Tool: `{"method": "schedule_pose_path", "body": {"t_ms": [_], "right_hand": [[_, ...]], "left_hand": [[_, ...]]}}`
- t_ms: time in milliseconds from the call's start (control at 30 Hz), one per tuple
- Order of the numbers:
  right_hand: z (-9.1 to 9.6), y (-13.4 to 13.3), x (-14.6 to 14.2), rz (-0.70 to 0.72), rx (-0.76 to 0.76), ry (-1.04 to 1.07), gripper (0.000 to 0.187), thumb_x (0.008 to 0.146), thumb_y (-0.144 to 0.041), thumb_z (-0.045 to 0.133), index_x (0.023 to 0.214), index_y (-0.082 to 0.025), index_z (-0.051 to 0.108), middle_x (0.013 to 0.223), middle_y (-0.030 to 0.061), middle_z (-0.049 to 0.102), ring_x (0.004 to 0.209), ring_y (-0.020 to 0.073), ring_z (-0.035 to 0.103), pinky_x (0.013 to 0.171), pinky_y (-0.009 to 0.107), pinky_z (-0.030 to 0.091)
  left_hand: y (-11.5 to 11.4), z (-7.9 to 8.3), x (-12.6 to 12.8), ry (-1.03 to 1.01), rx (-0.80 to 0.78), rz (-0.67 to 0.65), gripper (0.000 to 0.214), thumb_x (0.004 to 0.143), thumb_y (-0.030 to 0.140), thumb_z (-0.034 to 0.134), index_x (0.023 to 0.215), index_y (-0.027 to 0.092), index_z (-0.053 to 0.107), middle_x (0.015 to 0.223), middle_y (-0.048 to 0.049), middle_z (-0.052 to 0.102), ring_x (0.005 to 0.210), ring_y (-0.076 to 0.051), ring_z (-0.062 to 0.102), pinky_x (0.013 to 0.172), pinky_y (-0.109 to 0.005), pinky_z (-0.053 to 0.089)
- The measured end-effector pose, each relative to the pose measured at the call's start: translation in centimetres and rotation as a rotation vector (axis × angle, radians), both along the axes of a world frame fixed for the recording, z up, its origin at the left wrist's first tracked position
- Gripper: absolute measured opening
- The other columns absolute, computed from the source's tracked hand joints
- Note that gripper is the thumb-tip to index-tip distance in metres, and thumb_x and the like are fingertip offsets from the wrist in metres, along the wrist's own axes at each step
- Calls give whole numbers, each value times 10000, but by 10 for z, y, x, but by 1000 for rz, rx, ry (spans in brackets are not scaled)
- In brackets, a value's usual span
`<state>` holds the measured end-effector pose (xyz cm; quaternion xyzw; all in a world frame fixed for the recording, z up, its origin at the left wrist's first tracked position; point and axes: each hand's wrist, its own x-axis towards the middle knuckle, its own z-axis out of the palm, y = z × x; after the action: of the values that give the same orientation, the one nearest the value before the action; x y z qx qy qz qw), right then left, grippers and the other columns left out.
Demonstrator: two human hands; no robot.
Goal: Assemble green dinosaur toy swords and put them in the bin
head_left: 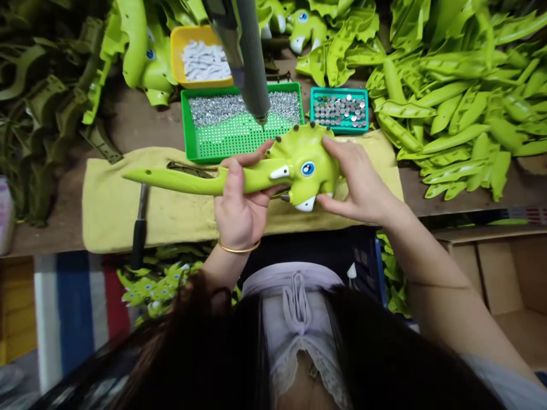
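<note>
Both my hands hold a lime-green plastic toy triceratops [301,168] lying on its side above a yellow cloth [149,213]. My left hand [237,205] grips its long tapering body and tail, and a gold bangle circles that wrist. My right hand [356,182] presses on the frilled head from the far side. Hanging overhead, a grey electric screwdriver [254,62] brings its metal tip down close to the frill's upper edge. I cannot tell whether the tip touches the toy.
A green tray [243,122] of small screws and a teal tray [339,110] of metal discs sit behind the cloth, beside a yellow tray [200,57] of white pieces. A black-handled hammer [139,228] lies by the cloth. Green toy parts are heaped on both sides.
</note>
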<state>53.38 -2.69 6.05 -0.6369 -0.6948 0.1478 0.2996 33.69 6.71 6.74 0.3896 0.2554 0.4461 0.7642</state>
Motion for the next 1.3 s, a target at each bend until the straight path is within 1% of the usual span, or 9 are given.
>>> {"method": "schedule_pose_path", "body": {"t_ms": [100, 200, 267, 367, 800, 1000, 1100, 1200, 1300], "right_hand": [[-5, 9, 6, -21, 3, -72, 774, 806, -471, 589, 1494, -251, 309, 1437, 117, 457, 1307, 349, 450, 1104, 586, 369], [-10, 5, 19, -142, 12, -147, 716, 811, -417, 567, 1478, -277, 350, 1381, 102, 480, 1275, 339, 462, 1078, 577, 380], [-16, 0, 24, -181, -12, -202, 715, 797, -398, 570, 1472, -287, 364, 1350, 104, 484, 1253, 348, 468, 1057, 589, 380], [-29, -6, 21, -139, -71, -254, 717, 775, -391, 573, 1459, -282, 386, 1321, 117, 477, 1213, 357, 482, 1027, 598, 383], [-43, -5, 3, -127, -131, -330, 702, 799, -371, 525, 1467, -243, 353, 1338, 150, 440, 1211, 359, 454, 1001, 578, 400], [-55, -5, -2, -144, -160, -318, 734, 816, -402, 526, 1493, -230, 302, 1400, 175, 402, 1264, 390, 424, 1028, 620, 354], [-48, -6, 2, -147, -183, -264, 764, 817, -454, 539, 1497, -202, 298, 1422, 191, 396, 1297, 402, 406, 1049, 638, 332], [-30, -10, 13, -72, -252, -75, 839, 798, -566, 577, 1488, -170, 309, 1413, 202, 439, 1305, 383, 425, 1072, 606, 346], [-22, -12, 16, -282, -296, 266, 646, 829, -660, 506, 1268, -187, 530, 1079, 131, 634, 973, 260, 618, 881, 477, 513]], "left_hand": [[-6, -7, -7, 35, -7, 15, 267, 879, 412, 645, 1072, 245, 564, 1211, -27, 679, 1100, -210, 670, 860, -367, 617], [-8, -26, -31, 245, -74, 73, 420, 751, 318, 775, 1064, 214, 514, 954, -23, 733, 857, -193, 736, 813, -366, 616], [-6, -39, -49, 408, -171, 120, 356, 732, 277, 757, 972, 194, 506, 781, -14, 727, 694, -175, 728, 725, -337, 614], [-1, -51, -66, 489, -326, 134, 246, 740, 232, 683, 903, 178, 506, 720, -38, 727, 674, -176, 726, 741, -348, 610], [4, -47, -68, 469, -441, 123, 204, 724, 170, 673, 867, 168, 528, 733, -61, 746, 724, -193, 741, 800, -363, 610], [12, -44, -57, 397, -447, 54, 160, 755, 179, 708, 844, 150, 578, 799, -61, 743, 831, -190, 738, 931, -384, 578], [16, -45, -42, 374, -467, 12, 153, 786, 232, 724, 837, 140, 613, 853, -55, 740, 817, -171, 727, 867, -351, 602], [19, -46, -36, 385, -401, 80, 181, 767, 262, 758, 838, 157, 628, 818, -23, 734, 730, -144, 707, 733, -291, 621], [24, -42, -42, 406, -289, 132, 215, 744, 306, 784, 818, 180, 627, 800, 0, 729, 704, -126, 695, 683, -247, 614]]}}
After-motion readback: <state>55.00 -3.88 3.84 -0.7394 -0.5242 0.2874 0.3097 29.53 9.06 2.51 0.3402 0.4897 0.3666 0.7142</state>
